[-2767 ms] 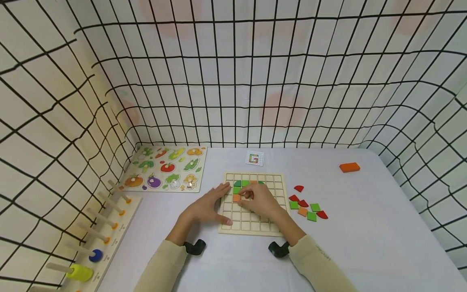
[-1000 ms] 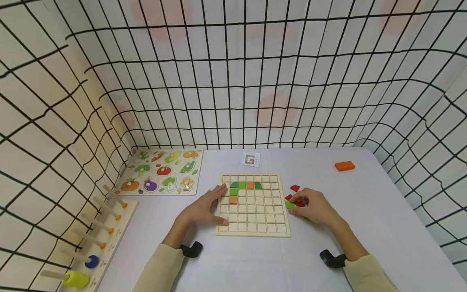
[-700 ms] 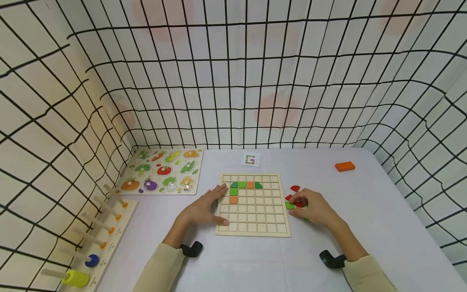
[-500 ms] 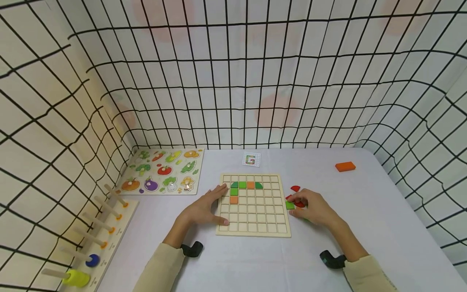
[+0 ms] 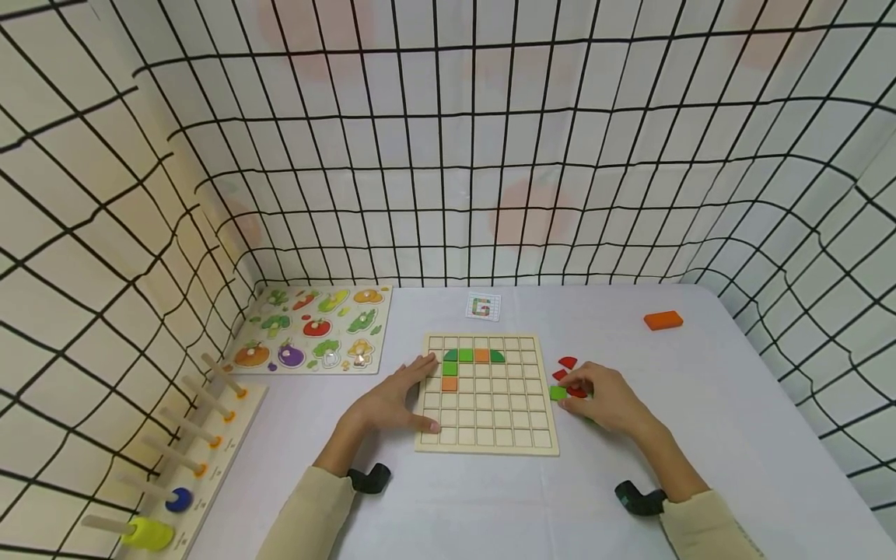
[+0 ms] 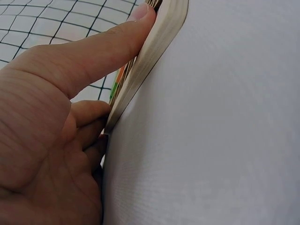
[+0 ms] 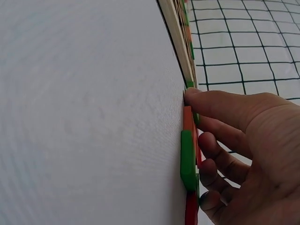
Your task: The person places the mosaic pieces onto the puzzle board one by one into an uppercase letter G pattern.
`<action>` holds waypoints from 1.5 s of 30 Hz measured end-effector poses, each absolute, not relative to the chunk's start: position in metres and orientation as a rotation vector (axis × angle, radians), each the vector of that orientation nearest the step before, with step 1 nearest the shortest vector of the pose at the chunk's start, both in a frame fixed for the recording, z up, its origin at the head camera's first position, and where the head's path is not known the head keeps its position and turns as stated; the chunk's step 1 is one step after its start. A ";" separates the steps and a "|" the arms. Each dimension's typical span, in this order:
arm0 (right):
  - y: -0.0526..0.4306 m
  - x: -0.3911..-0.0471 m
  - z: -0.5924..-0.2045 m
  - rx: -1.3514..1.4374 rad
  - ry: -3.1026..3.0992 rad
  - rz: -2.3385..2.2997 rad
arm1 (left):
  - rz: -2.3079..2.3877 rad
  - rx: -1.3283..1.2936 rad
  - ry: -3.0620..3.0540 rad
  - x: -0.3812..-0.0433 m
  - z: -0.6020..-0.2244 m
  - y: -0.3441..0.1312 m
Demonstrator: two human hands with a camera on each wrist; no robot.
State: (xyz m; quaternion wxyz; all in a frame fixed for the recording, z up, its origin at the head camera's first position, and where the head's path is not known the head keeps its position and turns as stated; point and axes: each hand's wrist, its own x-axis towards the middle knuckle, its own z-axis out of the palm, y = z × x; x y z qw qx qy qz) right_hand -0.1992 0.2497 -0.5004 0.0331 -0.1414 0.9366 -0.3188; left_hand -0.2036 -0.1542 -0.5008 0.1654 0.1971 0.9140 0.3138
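Observation:
A wooden grid board (image 5: 490, 420) lies on the table before me, with green and orange tiles in its upper left cells. My left hand (image 5: 392, 400) rests at the board's left side; its spread thumb and fingers touch the edge, as the left wrist view also shows. Right of the board, my right hand (image 5: 603, 397) pinches a light green square tile (image 5: 558, 393) between thumb and fingers, low over the table. Red tiles (image 5: 568, 362) lie around those fingers. In the right wrist view, an orange tile (image 7: 188, 117) and another green tile (image 7: 187, 159) sit below the thumb.
A small pattern card (image 5: 484, 306) lies behind the board. At the back left is a vegetable puzzle board (image 5: 383, 330); a peg stand (image 5: 227, 435) runs along the left side. An orange block (image 5: 663, 320) lies far right. Black netting encloses the table's back and sides.
My right hand has moved off the board to the loose tiles on the right and pinches a green one, shifting it slightly. The orange tile stays in its cell. My left hand stays put.

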 end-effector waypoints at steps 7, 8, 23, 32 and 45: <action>0.243 -0.202 -0.495 -0.362 2.906 -1.068 | 0.899 0.542 2.614 -0.203 -0.499 -0.156; 0.242 -0.203 -0.494 -0.363 2.905 -1.077 | 0.903 0.549 2.617 -0.203 -0.499 -0.156; 0.217 -0.203 -0.492 -0.419 2.855 -1.150 | 0.906 0.582 2.615 -0.203 -0.501 -0.155; 0.192 -0.203 -0.488 -0.427 2.807 -1.119 | 0.921 0.580 2.609 -0.202 -0.500 -0.155; 0.154 -0.203 -0.495 -0.443 2.765 -1.144 | 0.914 0.579 2.604 -0.203 -0.502 -0.154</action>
